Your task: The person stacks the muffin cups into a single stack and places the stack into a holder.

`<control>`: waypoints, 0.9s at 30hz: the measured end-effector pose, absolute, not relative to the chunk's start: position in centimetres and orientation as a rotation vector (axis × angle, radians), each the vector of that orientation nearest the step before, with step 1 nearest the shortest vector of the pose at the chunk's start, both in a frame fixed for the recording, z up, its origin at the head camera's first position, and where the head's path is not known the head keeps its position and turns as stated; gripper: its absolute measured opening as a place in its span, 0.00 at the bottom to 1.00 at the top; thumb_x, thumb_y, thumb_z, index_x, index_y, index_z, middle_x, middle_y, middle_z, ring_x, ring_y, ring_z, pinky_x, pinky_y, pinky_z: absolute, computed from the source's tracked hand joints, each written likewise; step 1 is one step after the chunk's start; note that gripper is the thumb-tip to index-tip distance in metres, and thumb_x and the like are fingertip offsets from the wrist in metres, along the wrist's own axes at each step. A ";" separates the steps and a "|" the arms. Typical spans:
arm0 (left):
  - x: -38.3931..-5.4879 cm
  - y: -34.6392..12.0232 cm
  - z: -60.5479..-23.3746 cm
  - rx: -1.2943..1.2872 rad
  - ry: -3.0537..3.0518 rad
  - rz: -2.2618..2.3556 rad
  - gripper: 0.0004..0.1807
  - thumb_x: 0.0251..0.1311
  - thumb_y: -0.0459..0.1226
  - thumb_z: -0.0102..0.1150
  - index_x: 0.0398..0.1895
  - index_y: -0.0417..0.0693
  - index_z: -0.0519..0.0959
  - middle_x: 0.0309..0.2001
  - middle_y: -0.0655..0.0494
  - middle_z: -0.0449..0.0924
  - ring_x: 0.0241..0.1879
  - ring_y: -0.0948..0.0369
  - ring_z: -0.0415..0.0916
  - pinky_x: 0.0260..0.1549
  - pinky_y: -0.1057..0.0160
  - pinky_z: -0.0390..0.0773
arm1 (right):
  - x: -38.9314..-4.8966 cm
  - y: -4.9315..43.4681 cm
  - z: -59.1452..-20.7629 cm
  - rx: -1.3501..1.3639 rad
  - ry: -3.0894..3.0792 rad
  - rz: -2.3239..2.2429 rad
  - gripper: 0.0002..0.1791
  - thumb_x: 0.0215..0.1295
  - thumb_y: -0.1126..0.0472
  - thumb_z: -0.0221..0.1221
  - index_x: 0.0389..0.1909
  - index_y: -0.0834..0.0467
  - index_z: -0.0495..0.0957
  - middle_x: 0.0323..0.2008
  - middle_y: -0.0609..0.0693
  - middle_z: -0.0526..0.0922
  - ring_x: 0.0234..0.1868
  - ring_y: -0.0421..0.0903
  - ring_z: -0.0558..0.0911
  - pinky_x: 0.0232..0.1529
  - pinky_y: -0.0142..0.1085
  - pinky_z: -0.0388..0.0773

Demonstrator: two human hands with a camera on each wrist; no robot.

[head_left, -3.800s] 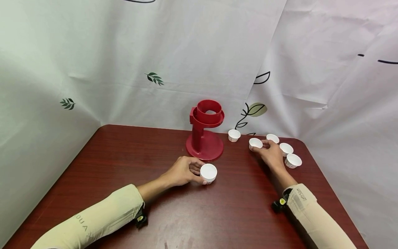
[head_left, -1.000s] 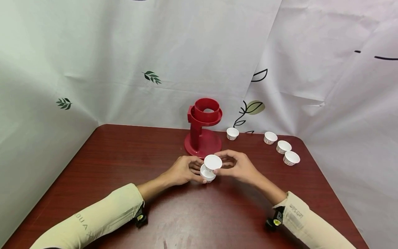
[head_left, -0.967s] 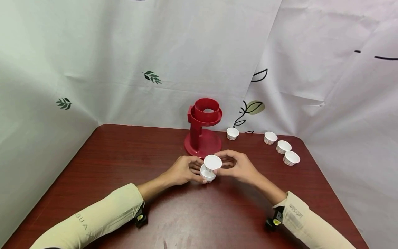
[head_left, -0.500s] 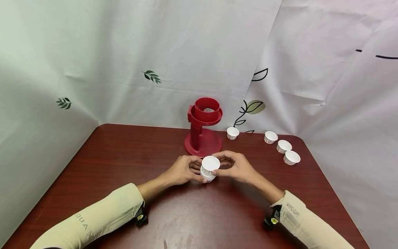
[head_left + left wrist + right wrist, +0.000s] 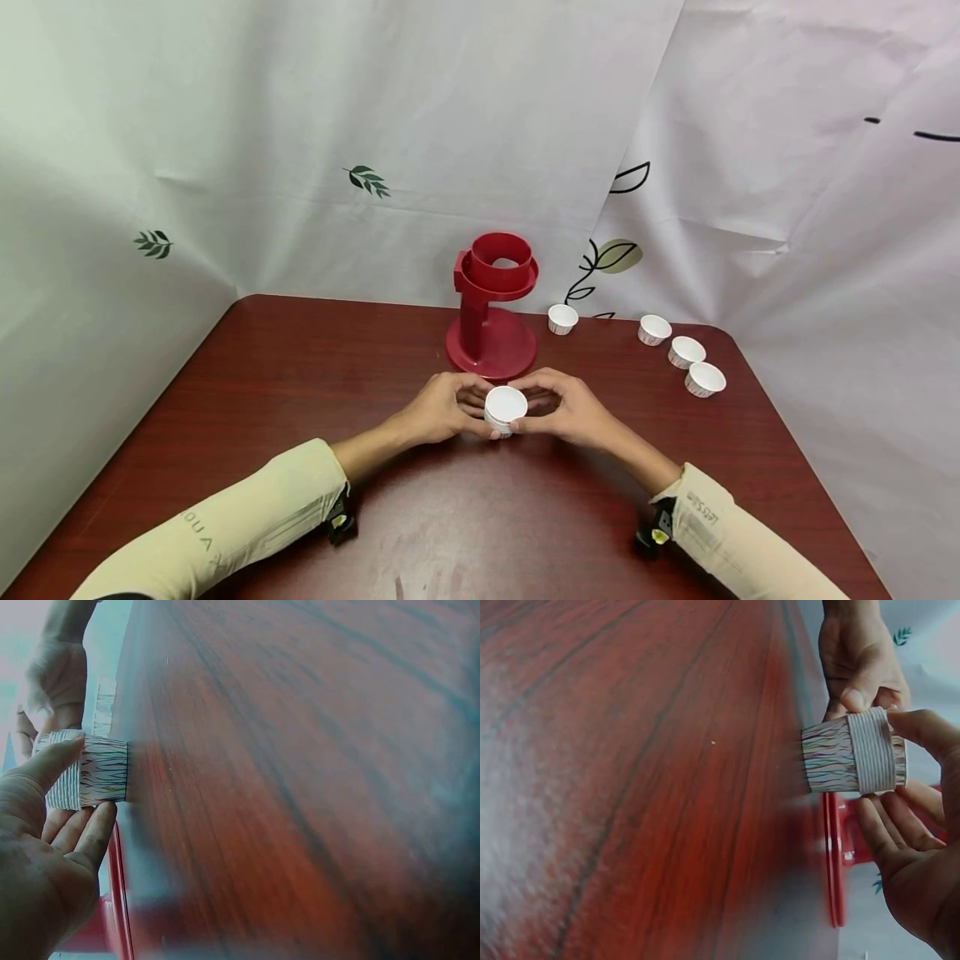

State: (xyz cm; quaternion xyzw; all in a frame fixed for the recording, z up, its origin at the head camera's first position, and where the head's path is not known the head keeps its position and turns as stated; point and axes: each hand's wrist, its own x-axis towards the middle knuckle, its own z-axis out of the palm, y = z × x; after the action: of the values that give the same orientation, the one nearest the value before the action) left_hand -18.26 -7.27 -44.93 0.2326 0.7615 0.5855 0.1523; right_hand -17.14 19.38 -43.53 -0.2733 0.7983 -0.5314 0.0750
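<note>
Paper baking cups [image 5: 103,771] form an upright nested stack between the two hands, apparently standing on the tabletop [image 5: 337,358] in front of the red ring-topped stand [image 5: 471,329]. The left hand [image 5: 442,412] holds the stack from its side, thumb in front and fingers behind, seemingly as the steadying side. The right hand [image 5: 576,410] pinches the top cup [image 5: 506,402] from the opposite side. Both grips are narrow, about a cup's breadth. In the right wrist view, a strip of printed wall shows above the ridged band of rims [image 5: 871,750], so the top cup is probably not fully seated; how many cups lie beneath cannot be told.

To seat it well, keep it level, lower it straight down and press evenly round the rim. The left grip should stay light, since thin paper would likely buckle; the right fingers are best spread sideways before lifting away.

Four loose cups [image 5: 686,352] stand upright toward the far right, well apart from the stack.
</note>
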 end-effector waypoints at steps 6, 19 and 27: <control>-18.3 -7.2 -44.8 0.664 2.197 1.673 0.29 0.52 0.27 0.88 0.59 0.33 0.86 0.51 0.39 0.93 0.49 0.57 0.94 0.52 0.62 0.96 | -17.1 19.4 -43.9 -0.811 2.332 -1.646 0.31 0.60 0.70 0.82 0.66 0.63 0.87 0.59 0.62 0.89 0.55 0.44 0.92 0.61 0.36 0.93; -18.1 -7.3 -44.6 0.656 2.218 1.661 0.30 0.52 0.28 0.89 0.59 0.33 0.87 0.51 0.40 0.93 0.49 0.55 0.94 0.53 0.61 0.96 | -16.8 19.3 -44.6 -0.757 2.239 -1.717 0.29 0.62 0.73 0.79 0.65 0.70 0.84 0.67 0.69 0.86 0.57 0.41 0.92 0.62 0.37 0.93; -18.1 -7.3 -44.7 0.658 2.221 1.658 0.30 0.52 0.28 0.89 0.58 0.34 0.87 0.51 0.40 0.93 0.49 0.55 0.94 0.53 0.60 0.96 | -16.9 19.3 -44.5 -0.763 2.295 -1.675 0.26 0.65 0.71 0.79 0.63 0.69 0.86 0.65 0.68 0.88 0.56 0.41 0.92 0.60 0.36 0.94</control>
State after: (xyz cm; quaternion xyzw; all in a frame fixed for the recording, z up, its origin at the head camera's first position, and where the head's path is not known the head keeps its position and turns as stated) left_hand -18.10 -7.27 -44.72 0.2286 0.7714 0.5757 0.1458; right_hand -16.92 19.27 -44.47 -0.2581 0.7763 -0.5665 0.0995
